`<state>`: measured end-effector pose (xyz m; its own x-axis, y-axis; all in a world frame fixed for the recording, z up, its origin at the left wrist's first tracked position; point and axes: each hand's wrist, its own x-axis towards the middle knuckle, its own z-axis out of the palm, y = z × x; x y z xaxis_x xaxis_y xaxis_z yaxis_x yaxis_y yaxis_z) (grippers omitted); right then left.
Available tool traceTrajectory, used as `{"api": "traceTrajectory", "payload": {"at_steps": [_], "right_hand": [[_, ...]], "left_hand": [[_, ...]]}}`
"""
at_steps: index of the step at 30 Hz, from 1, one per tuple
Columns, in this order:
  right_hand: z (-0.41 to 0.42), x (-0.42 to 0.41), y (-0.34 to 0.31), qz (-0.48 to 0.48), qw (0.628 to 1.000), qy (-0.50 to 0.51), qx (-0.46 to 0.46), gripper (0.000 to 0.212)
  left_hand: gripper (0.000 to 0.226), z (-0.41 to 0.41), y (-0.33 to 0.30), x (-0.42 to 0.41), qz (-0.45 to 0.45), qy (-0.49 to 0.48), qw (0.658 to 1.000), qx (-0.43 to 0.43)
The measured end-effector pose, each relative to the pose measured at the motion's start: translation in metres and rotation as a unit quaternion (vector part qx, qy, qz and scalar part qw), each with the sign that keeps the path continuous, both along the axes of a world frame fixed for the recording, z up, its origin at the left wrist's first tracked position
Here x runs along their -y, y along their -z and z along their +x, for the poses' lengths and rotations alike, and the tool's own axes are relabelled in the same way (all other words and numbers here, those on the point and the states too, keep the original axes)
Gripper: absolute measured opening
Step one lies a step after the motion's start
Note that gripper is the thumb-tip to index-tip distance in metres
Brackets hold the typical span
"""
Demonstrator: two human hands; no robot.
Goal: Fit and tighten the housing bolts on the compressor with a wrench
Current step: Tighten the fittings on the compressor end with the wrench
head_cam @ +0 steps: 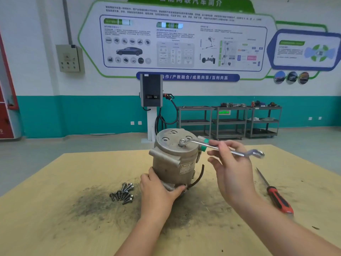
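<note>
Left hand (158, 189) grips compressor (173, 159); right hand (232, 172) holds wrench (221, 149) on bolt (182, 143).

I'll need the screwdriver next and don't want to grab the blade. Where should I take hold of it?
Grip the screwdriver by its red and black handle, the end nearer you. It lies flat on the table right of the compressor, shaft pointing away, so come from above with the right hand once it frees the wrench.

1 head cam, wide-angle
Looks forward and slightly down from above, close over table (73, 182), far wall (36, 52) in view.
</note>
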<state>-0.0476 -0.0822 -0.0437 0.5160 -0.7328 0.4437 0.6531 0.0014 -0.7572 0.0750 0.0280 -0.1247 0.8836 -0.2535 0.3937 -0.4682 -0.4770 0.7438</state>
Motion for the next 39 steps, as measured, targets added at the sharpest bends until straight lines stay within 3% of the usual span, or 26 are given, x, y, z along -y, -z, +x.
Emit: {"api": "traceTrajectory", "payload": {"at_steps": [3,6,12,14,18,20,22,24,26,29,32,37,39], "right_hand": [[-0.007,-0.021,0.013,-0.285,0.953,0.101,0.018,0.006],[0.001,-0.031,0.001,-0.533,0.830,0.162,0.017,0.011],[0.047,-0.057,-0.066,-0.717,0.663,0.115,-0.180,0.009],[0.070,-0.062,-0.090,-0.718,0.641,0.083,-0.257,0.010],[0.114,-0.048,-0.120,-0.592,0.697,0.005,-0.404,0.017],[0.126,-0.033,-0.126,-0.490,0.759,-0.031,-0.428,0.022],[0.130,-0.014,-0.128,-0.327,0.849,-0.079,-0.407,0.026],[0.125,0.009,-0.125,-0.148,0.900,-0.139,-0.385,0.023],[0.114,0.033,-0.117,0.046,0.918,-0.218,-0.327,0.015],[0.091,0.060,-0.100,0.289,0.910,-0.247,-0.168,0.017],[0.060,0.062,-0.069,0.321,0.913,-0.242,-0.067,0.015],[0.008,0.046,-0.022,0.188,0.960,-0.204,-0.025,0.016],[-0.004,0.032,-0.008,0.079,0.982,-0.168,-0.018,0.026]], "left_hand": [[0.092,0.000,0.001,-0.001,-0.001,-0.002,1.000,-0.010],[0.087,0.001,0.000,-0.001,0.020,0.005,1.000,-0.002],[0.086,-0.004,-0.002,0.002,0.013,-0.003,1.000,0.002],[0.091,-0.005,-0.003,0.003,0.019,-0.006,1.000,-0.006],[0.094,-0.006,-0.004,0.002,0.031,-0.011,0.999,-0.008],[0.095,-0.006,-0.005,0.001,0.028,-0.008,1.000,-0.009],[0.095,-0.006,-0.005,0.001,0.027,-0.005,1.000,-0.008],[0.096,-0.004,-0.005,0.001,0.025,-0.003,1.000,-0.008],[0.097,-0.004,-0.004,0.002,0.025,-0.001,1.000,-0.008],[0.100,-0.002,-0.005,0.004,0.025,-0.009,1.000,0.001],[0.100,-0.001,-0.004,0.006,0.028,-0.014,0.999,0.003],[0.098,-0.001,-0.002,0.006,0.021,-0.012,1.000,0.015],[0.098,-0.001,-0.001,0.006,0.018,-0.008,1.000,0.017]]}}
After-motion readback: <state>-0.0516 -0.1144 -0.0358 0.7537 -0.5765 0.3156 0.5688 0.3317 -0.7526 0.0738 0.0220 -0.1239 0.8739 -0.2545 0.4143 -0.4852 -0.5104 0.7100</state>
